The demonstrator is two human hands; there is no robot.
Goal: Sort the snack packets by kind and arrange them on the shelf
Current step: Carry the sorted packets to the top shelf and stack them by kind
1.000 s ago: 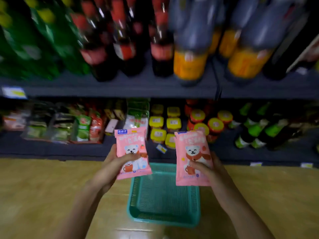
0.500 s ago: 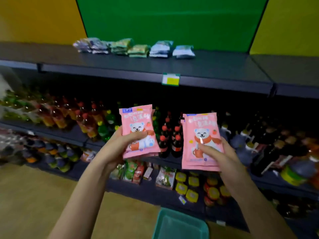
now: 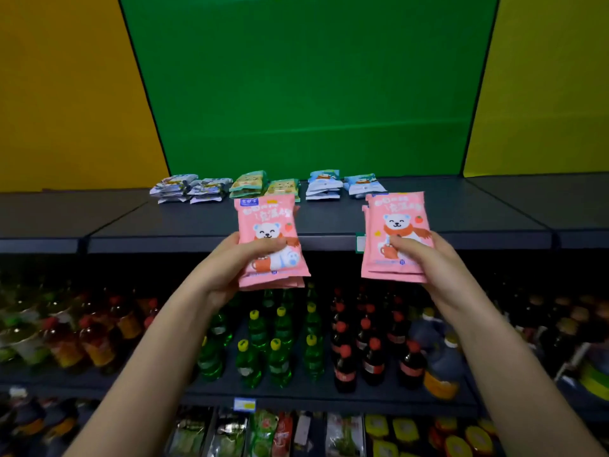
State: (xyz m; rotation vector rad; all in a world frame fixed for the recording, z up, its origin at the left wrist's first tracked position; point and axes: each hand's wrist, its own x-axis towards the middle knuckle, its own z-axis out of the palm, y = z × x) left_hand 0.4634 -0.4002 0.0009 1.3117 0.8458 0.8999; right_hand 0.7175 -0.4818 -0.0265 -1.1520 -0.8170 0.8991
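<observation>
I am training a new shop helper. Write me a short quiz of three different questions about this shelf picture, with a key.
1. True or false: the left hand and the right hand both hold pink packets with a white bear.
2. Multiple choice: the sorted piles on the top shelf lie
A. at the front edge
B. at the back, by the green panel
C. on the yellow wall
3. Fill in: the green bottles on the shelf below have ____ caps.

Key: 1 true, left pink packets, right pink packets. 2 B. 3 yellow.
</observation>
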